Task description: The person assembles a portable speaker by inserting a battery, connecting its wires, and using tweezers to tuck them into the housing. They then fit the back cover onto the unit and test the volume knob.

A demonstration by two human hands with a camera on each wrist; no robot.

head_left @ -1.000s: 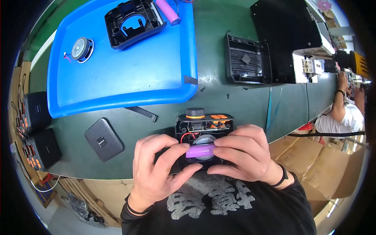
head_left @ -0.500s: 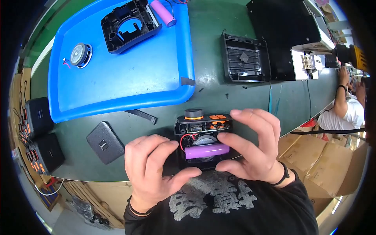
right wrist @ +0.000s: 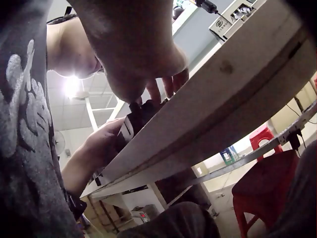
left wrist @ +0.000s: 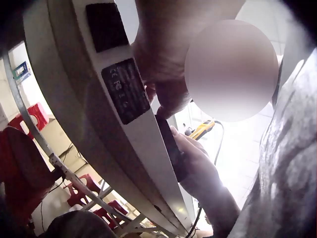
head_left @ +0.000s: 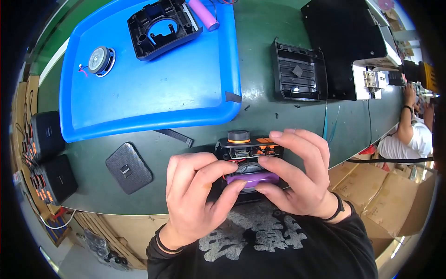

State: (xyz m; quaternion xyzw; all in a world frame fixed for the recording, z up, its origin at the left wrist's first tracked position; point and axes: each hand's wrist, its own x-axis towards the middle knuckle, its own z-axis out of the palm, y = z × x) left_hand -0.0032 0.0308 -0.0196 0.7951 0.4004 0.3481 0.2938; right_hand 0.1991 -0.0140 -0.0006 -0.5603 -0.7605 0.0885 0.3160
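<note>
In the head view, a purple cylindrical battery (head_left: 253, 178) lies across the open speaker housing (head_left: 251, 152), over a round speaker driver. The black housing has an orange-ringed knob (head_left: 239, 136) and orange buttons on its far side. My left hand (head_left: 197, 193) pinches the battery's left part, thumb on the near side and index finger beyond it. At the other end, my right hand (head_left: 299, 179) has its thumb on the battery's near edge and its index finger at the far side. Both wrist views show the dark housing (right wrist: 132, 126) at the table edge, the battery hidden.
A blue tray (head_left: 153, 100) bears a black frame (head_left: 162, 30), a loose speaker driver (head_left: 101, 60) and another purple battery (head_left: 203, 15). A black shell (head_left: 301, 69), small screws and a black machine (head_left: 344, 46) are behind. A textured panel (head_left: 129, 168) lies left. Another person sits far right.
Both hands gripped the battery over the housing a second ago. They drew apart from it, leaving it lying there, then closed in on it again, the left moving right.
</note>
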